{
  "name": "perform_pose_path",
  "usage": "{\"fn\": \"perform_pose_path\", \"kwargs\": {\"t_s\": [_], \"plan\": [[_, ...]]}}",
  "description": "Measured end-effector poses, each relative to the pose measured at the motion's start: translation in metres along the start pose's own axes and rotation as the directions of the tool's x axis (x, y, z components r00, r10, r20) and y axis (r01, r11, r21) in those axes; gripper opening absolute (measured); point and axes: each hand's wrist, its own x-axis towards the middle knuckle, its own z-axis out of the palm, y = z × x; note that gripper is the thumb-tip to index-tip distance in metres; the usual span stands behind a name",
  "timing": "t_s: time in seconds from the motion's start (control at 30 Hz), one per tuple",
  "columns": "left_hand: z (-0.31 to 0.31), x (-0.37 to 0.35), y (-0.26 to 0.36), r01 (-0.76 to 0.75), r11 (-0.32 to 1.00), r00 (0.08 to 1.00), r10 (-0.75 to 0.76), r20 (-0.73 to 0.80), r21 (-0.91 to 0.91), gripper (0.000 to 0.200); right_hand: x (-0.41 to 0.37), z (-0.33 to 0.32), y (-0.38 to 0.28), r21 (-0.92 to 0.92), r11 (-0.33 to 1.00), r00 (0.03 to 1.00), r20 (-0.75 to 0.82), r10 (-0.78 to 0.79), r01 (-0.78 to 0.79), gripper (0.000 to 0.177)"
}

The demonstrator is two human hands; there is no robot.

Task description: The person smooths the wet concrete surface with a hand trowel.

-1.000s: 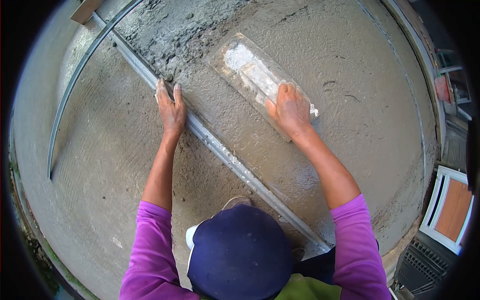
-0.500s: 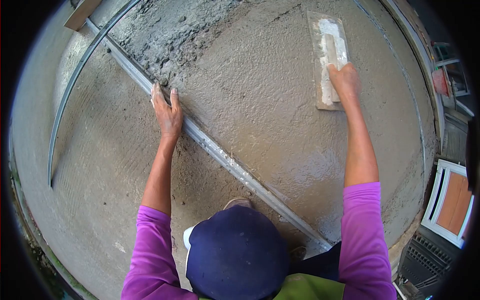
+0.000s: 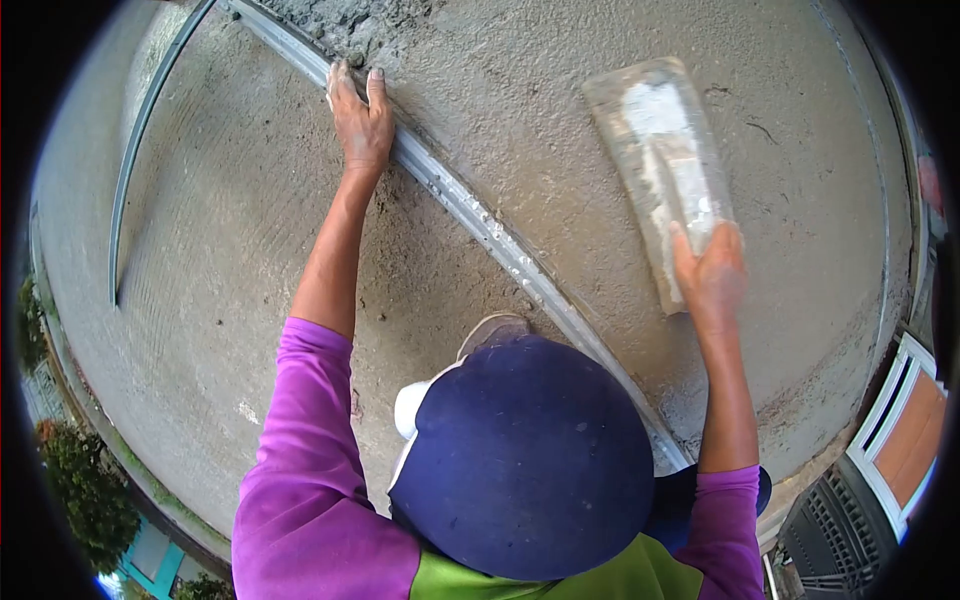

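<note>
My left hand (image 3: 363, 125) rests on a long grey metal bar (image 3: 470, 213) that runs diagonally over the wet mortar, fingers apart and pointing up the bar. On the right, my right hand (image 3: 712, 275) is wrapped round the handle of a flat rectangular trowel (image 3: 660, 150), whose face is smeared with pale mortar. The trowel lies tilted on the wet grey mortar surface (image 3: 520, 130), slightly blurred. Its lower end is near my wrist. Coarser, lumpy mortar (image 3: 350, 25) shows at the top, beyond my left fingertips.
A second thin metal strip (image 3: 140, 140) curves across the upper left. A dark cap (image 3: 525, 455) fills the lower middle, with a shoe (image 3: 495, 328) just above it. At the lower right are a framed orange panel (image 3: 908, 425) and a black crate (image 3: 838, 520). Bushes (image 3: 85, 490) stand lower left.
My right hand has drawn the trowel down towards the body and tilted it. The view has shifted, so my left hand and the bar appear higher. The cap shows larger.
</note>
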Motion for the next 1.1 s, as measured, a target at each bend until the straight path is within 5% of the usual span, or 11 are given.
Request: {"fn": "perform_pose_path", "kwargs": {"t_s": [0.13,0.23,0.63,1.1], "plan": [[-0.007,0.001,-0.007,0.044,0.997,0.999,-0.044,0.001,-0.064,0.067,-0.020,0.033,-0.053,-0.024,0.946,0.945,-0.026,-0.325,0.324,0.046],[-0.020,0.005,-0.006,0.006,0.998,1.000,-0.005,0.021,-0.068,0.070,-0.022,0.036,-0.077,0.057,0.932,0.931,0.059,-0.360,0.357,0.049],[-0.020,-0.013,-0.006,0.107,0.991,0.994,-0.105,0.029,-0.082,0.071,-0.011,0.056,-0.112,0.027,0.925,0.920,0.092,-0.380,0.379,0.044],[-0.024,-0.007,-0.007,0.067,0.996,0.997,-0.068,-0.023,-0.057,0.065,0.136,0.034,-0.152,-0.010,0.964,0.954,-0.139,-0.265,0.266,0.043]]}}
